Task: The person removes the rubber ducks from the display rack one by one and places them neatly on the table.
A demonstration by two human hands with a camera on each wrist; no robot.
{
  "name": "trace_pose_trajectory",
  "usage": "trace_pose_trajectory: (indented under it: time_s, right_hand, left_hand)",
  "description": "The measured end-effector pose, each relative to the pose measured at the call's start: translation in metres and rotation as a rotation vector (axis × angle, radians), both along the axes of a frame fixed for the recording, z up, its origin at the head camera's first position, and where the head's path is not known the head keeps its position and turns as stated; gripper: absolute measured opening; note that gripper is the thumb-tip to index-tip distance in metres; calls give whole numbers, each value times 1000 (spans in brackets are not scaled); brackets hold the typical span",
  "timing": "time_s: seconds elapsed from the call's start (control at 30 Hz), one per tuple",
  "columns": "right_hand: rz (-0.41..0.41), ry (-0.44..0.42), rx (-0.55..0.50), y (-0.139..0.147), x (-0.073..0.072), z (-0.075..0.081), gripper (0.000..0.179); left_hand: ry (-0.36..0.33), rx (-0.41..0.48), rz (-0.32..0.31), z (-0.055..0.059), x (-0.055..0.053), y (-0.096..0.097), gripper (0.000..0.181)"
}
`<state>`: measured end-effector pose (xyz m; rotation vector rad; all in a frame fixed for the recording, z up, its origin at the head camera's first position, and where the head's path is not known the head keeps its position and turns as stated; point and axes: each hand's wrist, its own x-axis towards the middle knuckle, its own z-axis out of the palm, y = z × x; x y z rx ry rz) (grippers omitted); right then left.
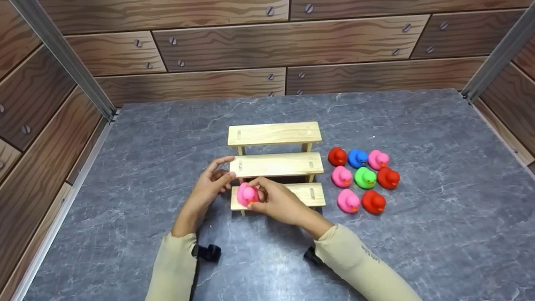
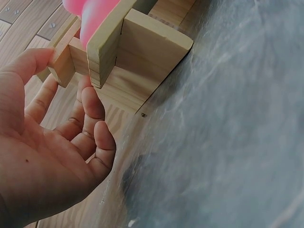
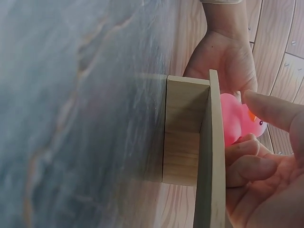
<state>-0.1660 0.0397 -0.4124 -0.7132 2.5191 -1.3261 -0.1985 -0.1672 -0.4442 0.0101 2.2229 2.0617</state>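
Note:
A three-step wooden stand [image 1: 276, 164] is on the table in front of me. On the left end of its lowest step sits a pink rubber duck [image 1: 247, 195], bill toward me. My right hand [image 1: 281, 202] holds that duck between thumb and fingers; the right wrist view shows the duck [image 3: 231, 118] against the step's top face. At the left end of the middle step, my left hand [image 1: 205, 188] pinches the board between thumb and index finger. Its other fingers are loosely bent near the lowest step [image 2: 105, 45] in the left wrist view.
Right of the stand, several rubber ducks stand in rough rows, among them a blue duck [image 1: 357, 158], a green duck [image 1: 365, 178] and a red duck [image 1: 373, 202]. Wood-patterned panels [image 1: 267, 46] wall in the grey marbled table [image 1: 125, 200] at the back and sides.

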Motion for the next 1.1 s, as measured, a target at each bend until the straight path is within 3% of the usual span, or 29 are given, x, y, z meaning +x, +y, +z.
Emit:
trace_pose_trajectory:
  time_s: [0.27, 0.7, 1.1]
  right_hand:
    - [16, -46, -55, 9, 4, 3, 36]
    - [-1, -42, -65, 40, 11, 18, 38]
    - [-21, -25, -57, 75, 13, 21, 38]
  left_hand:
    - [6, -13, 7, 0, 0, 0, 44]
    - [8, -7, -8, 1, -1, 0, 44]
    - [-3, -15, -11, 0, 0, 0, 45]
